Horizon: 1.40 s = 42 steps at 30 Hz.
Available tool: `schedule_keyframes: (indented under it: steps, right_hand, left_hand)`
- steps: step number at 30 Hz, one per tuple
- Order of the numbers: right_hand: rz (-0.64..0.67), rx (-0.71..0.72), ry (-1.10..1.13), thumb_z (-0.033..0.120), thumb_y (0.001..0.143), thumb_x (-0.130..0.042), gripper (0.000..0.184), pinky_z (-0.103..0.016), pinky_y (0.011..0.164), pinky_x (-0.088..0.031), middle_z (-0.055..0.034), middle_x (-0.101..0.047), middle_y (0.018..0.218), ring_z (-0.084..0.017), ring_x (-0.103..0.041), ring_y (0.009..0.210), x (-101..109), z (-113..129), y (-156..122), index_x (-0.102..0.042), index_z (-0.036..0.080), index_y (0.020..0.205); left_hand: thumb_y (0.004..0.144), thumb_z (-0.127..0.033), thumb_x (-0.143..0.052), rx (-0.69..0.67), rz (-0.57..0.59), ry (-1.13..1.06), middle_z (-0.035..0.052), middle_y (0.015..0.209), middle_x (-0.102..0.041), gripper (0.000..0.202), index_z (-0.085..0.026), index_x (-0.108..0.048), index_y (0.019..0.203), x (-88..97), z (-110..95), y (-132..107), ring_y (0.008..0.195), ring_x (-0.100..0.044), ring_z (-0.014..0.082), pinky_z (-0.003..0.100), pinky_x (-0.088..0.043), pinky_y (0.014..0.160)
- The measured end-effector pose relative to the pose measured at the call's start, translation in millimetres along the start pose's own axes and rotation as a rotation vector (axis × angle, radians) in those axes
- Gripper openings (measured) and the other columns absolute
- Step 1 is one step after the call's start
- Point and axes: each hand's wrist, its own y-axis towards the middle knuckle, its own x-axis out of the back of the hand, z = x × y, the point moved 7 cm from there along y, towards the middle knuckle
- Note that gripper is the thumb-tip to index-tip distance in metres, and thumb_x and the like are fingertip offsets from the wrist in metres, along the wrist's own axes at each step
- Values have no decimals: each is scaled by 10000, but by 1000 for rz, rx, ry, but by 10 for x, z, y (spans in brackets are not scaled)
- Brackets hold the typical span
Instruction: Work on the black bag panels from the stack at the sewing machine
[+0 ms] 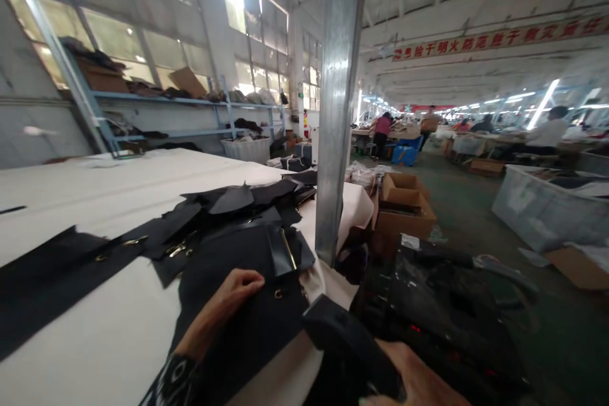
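Left hand: my left hand (233, 295) lies on the black fabric (247, 323), fingers curled in loosely with the tips pressing the cloth; I cannot tell whether it pinches a fold.
Right hand: my right hand (413, 380) sits at the bottom edge, closed around a black tool (347, 342) that sticks up and to the left, over the edge of the bench.
Black fabric: spread flat on the near end of the bench (95, 323), reaching from my left sleeve up to the steel post (337, 108); small brass fittings (177, 248) show on it and on the strips beside it.
Strips: long black strips (52, 279) run off to the left across the white bench top, touching the main piece.
Offcuts: a heap of black offcuts (257, 196) lies just beyond the fabric, near the post.
Right of the bench: a dark, shiny machine (442, 304) stands low beside me; detail is blurred.
Floor: open cardboard boxes (404, 203) stand beyond the post, and a grey bin (547, 209) well off to the right.
Background: other people (383, 130) work at distant tables; a shelf (181, 101) along the left wall carries bundles.
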Motion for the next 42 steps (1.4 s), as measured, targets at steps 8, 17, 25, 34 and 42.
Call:
schedule_keyframes:
  steps: [8, 17, 25, 34, 42]
  right_hand:
    - [90, 75, 28, 360, 810, -554, 254, -158, 458, -340, 28, -569, 638, -82, -511, 527, -217, 97, 359, -604, 138, 924]
    - [162, 50, 156, 327, 802, -549, 208, -155, 388, -402, 36, -556, 554, -91, -532, 431, -413, 79, 693, -554, 146, 904]
    - [143, 106, 246, 338, 786, -582, 217, -171, 400, -446, 39, -558, 562, -79, -519, 417, -316, 289, 948, -552, 147, 884]
    - [14, 137, 187, 342, 802, -575, 218, -170, 408, -442, 30, -565, 541, -87, -539, 420, 199, 317, 688, -510, 145, 736]
    - [44, 31, 214, 405, 829, -564, 275, -169, 422, -432, 32, -574, 546, -82, -524, 418, 72, -314, 219, -544, 133, 868]
  left_hand:
    - [692, -431, -657, 94, -44, -281, -15, 561, -573, 299, -135, -615, 673, -63, 34, -56, 508, -480, 121, 229, -326, 485]
    - [668, -427, -676, 122, -44, -335, 11, 584, -619, 306, -125, -644, 694, -73, 110, -57, 526, -516, 135, 237, -353, 502]
    - [686, -463, -617, 74, -27, -224, 24, 598, -620, 346, -119, -646, 701, -142, 132, -51, 547, -527, 155, 251, -365, 510]
    - [811, -340, -462, -77, -199, 288, 111, 876, -630, 308, -127, -675, 875, -174, 3, -176, 855, -575, 281, 406, -415, 808]
    - [748, -183, -613, -498, -407, 1120, 191, 1363, -477, 586, -158, -482, 1319, -824, -5, -947, 1274, -383, 366, 591, -293, 1040]
